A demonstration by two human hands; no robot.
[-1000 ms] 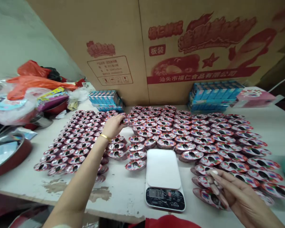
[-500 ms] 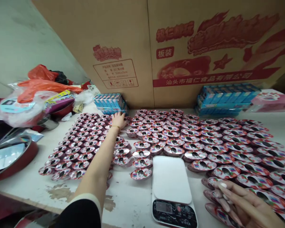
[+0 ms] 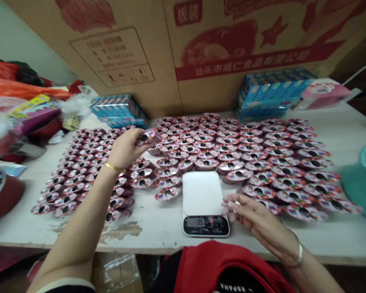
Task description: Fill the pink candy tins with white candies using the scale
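watching remotely, i see the left hand (image 3: 125,147) gripping a glossy oval pack (image 3: 147,136) beside the tightly ranked packs (image 3: 230,156), where a loose grip or a dipping wrist could let it slip or topple its neighbours. the right hand (image 3: 260,217) has its fingers bunched at the edge of the smooth white scale (image 3: 202,193), and i cannot tell whether they hold anything, but a nudge could shift it; matte cardboard (image 3: 195,40) stands behind, worn tabletop (image 3: 154,228) beneath
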